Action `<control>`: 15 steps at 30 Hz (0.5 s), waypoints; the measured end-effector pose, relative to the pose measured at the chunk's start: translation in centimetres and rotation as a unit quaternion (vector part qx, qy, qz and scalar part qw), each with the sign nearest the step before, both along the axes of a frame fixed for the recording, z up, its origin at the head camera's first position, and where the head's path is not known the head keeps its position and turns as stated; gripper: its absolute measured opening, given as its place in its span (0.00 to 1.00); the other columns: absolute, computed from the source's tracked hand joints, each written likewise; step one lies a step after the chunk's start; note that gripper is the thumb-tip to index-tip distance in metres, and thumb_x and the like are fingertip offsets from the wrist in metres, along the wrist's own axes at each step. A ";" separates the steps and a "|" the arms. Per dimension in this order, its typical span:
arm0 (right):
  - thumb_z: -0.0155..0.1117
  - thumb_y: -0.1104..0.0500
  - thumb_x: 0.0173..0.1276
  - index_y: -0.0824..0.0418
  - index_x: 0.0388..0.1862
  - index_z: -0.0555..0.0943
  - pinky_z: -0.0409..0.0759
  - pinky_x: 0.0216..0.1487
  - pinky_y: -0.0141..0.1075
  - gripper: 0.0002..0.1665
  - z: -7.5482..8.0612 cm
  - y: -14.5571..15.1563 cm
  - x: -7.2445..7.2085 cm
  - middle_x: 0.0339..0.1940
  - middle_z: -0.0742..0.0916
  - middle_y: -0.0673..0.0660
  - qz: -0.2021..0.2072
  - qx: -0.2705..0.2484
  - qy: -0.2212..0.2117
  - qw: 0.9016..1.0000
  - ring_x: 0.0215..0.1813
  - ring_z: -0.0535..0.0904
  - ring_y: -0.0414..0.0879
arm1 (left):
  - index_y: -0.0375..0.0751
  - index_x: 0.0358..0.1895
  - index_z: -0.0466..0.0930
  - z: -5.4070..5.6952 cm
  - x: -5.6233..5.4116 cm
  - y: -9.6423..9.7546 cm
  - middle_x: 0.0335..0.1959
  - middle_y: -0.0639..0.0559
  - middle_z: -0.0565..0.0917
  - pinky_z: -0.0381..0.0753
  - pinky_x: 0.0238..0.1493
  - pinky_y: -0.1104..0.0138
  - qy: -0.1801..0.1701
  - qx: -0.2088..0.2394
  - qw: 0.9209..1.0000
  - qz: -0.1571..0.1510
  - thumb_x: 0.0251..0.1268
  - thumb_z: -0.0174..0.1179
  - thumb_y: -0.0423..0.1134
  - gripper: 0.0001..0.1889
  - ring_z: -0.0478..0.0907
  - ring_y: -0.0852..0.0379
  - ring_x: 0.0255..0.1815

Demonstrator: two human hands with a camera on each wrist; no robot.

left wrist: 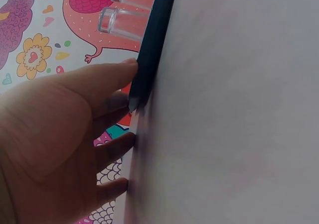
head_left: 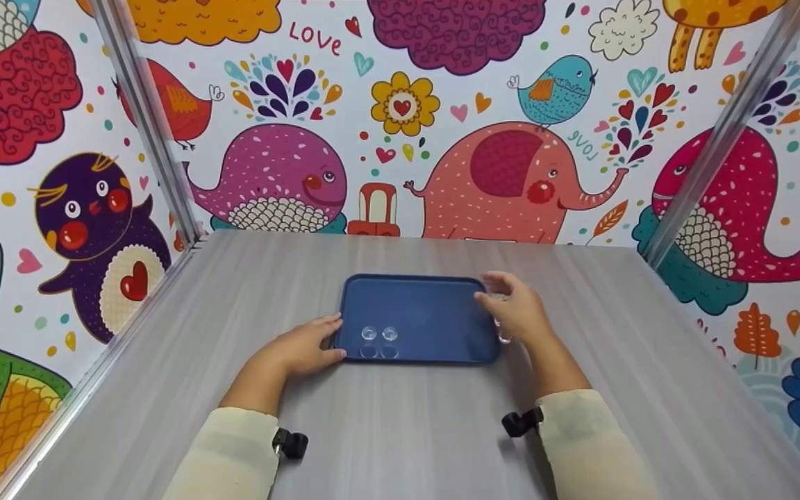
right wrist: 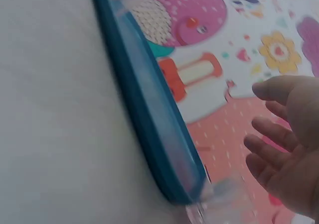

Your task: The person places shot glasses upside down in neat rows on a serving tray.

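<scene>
Sitting flat on the worktop (head_left: 400, 430), the blue tray (head_left: 435, 305) is lying straight ahead of the person, its long sides running from nine to three o'clock. Two clear glasses (head_left: 369, 334) are standing side by side on it, near its eight o'clock edge, probably base-up. Just outside the tray's four o'clock corner, blurred clear glassware (right wrist: 227, 204) is showing; how many pieces it is comprising I cannot tell.

At nine o'clock, the left hand (head_left: 303, 346) is resting against the tray's short side, thumb at the near corner, fingers spread and fairly straight, touching the rim rather than wrapping it. At three o'clock, the right hand (head_left: 521, 309) is hovering beside the opposite side, fingers half bent and parted, apparently holding nothing, with the clear glassware just by it.

As for progress, two glasses are already occupying the tray, while the glassware at four o'clock appears to be waiting off it; any further count is remaining unclear.

Farther out, black wrist devices (head_left: 294, 445) are sitting at both sleeves, and a cartoon-patterned wall (head_left: 336, 90) is rising at twelve o'clock.
</scene>
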State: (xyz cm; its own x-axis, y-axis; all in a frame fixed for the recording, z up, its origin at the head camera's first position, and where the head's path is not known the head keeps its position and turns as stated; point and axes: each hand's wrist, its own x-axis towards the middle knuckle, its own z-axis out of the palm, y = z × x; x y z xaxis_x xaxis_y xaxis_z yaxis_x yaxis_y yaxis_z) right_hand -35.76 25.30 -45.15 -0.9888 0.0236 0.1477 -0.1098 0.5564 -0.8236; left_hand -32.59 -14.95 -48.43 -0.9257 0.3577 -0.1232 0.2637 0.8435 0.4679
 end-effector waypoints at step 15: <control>0.71 0.54 0.74 0.58 0.80 0.71 0.73 0.82 0.56 0.38 -1.1 6.1 -1.5 0.79 0.78 0.64 -0.104 -0.048 -0.041 0.993 0.82 0.71 0.61 | 0.39 0.83 0.64 0.2 0.3 0.1 0.88 0.46 0.62 0.58 0.87 0.40 -0.002 0.002 1.000 -0.002 0.78 0.63 0.51 0.38 0.58 0.38 0.88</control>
